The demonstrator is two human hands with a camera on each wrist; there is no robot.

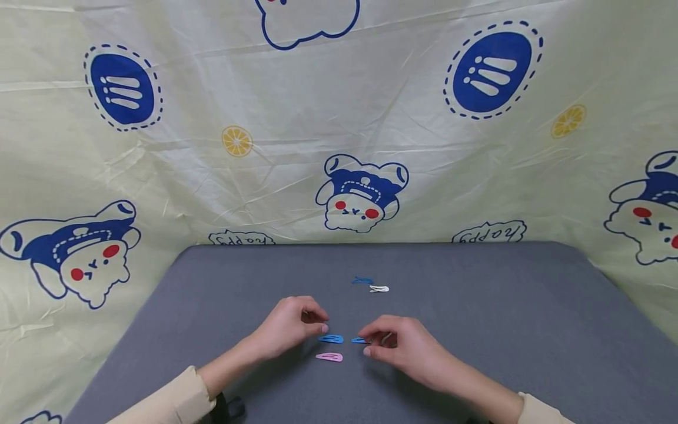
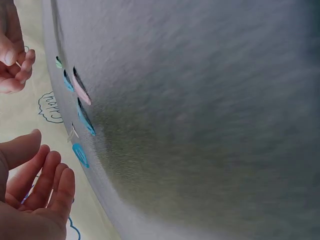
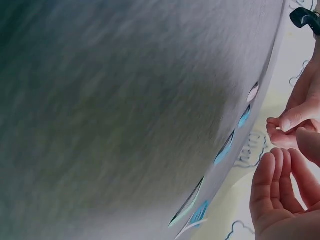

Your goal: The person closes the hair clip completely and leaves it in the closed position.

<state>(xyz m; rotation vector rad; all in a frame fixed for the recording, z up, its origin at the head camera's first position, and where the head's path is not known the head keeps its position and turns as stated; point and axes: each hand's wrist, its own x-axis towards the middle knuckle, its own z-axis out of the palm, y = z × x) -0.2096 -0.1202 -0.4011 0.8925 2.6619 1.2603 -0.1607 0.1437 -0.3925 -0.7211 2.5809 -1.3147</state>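
Note:
My left hand point(image 1: 296, 324) hovers over the grey table with loosely bent fingers and nothing in them. Close by its fingertips lies a blue snap hair clip point(image 1: 331, 338), with a pink hair clip point(image 1: 329, 357) just nearer to me. The right hand point(image 1: 405, 344), also holding nothing, is above a second blue clip point(image 1: 358, 340) and partly covers it in the head view. A pale green clip point(image 3: 188, 205) shows in both wrist views; in the head view it is hidden. In the left wrist view, thumb and fingers of the left hand point(image 2: 37, 185) stand apart.
Farther back on the table point(image 1: 477, 294) lie a white clip point(image 1: 378, 289) and another blue clip point(image 1: 362, 280), both snapped open. Behind the table's far edge hangs a pale printed cloth point(image 1: 296, 194). A dark strap point(image 1: 228, 407) sits at the left wrist.

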